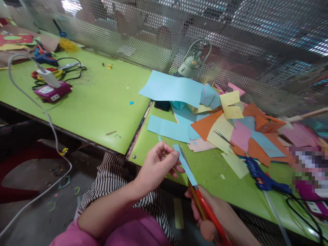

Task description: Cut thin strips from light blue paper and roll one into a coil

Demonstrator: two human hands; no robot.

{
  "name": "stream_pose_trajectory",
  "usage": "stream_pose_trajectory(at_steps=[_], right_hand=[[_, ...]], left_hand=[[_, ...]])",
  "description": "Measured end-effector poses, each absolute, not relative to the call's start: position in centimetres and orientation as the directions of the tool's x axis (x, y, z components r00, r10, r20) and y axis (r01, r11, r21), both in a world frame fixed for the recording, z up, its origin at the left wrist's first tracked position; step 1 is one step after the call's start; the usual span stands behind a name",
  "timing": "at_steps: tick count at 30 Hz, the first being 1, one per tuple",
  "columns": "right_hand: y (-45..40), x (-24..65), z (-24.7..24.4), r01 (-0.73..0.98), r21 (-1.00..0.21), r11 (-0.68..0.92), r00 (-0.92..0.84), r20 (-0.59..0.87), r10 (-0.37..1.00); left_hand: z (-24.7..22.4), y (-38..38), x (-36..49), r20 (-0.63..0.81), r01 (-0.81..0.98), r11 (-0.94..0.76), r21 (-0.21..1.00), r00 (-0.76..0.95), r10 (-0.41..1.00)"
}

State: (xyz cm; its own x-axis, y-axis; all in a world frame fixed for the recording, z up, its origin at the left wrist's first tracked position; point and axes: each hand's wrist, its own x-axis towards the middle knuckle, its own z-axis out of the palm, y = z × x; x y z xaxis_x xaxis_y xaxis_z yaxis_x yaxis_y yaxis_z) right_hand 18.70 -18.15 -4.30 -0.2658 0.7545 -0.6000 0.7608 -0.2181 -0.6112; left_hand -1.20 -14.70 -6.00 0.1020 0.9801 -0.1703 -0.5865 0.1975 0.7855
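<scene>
My left hand [161, 160] pinches a narrow light-blue paper strip [188, 169] between thumb and fingers, over the table's front edge. A small blue tip pokes up behind its knuckles; whether it belongs to the same strip I cannot tell. My right hand [217, 206] is wrapped round red-handled scissors [206, 205]. Their blades point up and away along the strip, partly hidden by it. Beyond my left hand lies a folded blue paper piece [167, 128], and farther back a larger blue sheet [174, 87].
Coloured paper scraps [222, 130] pile up at the right, with tweezers [224, 138] on top. A blue glue gun [263, 177] lies nearby. A grey-green bottle [191, 65] stands by the perforated metal screen [148, 41]. At left are a purple power socket [52, 92] and white cable [48, 116].
</scene>
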Motion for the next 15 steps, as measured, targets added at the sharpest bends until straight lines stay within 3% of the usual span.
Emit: stream_pose_trajectory(at_steps=[8, 11, 15], right_hand=[[-18.0, 17.7, -2.4, 0.754, -0.587, -0.294, -0.209, -0.64, 0.74], [-18.1, 18.2, -3.2, 0.749, -0.609, -0.261, -0.24, -0.616, 0.75], [-18.2, 19.2, -5.3, 0.724, -0.582, -0.37, -0.204, -0.693, 0.691]], left_hand=[[-6.1, -14.7, -1.2, -0.172, -0.607, 0.201, 0.769, 0.107, 0.979], [-6.2, -14.7, -1.3, -0.174, -0.612, 0.207, 0.763, 0.114, 0.978], [-6.2, -14.7, -1.2, -0.174, -0.612, 0.215, 0.761, 0.127, 0.976]])
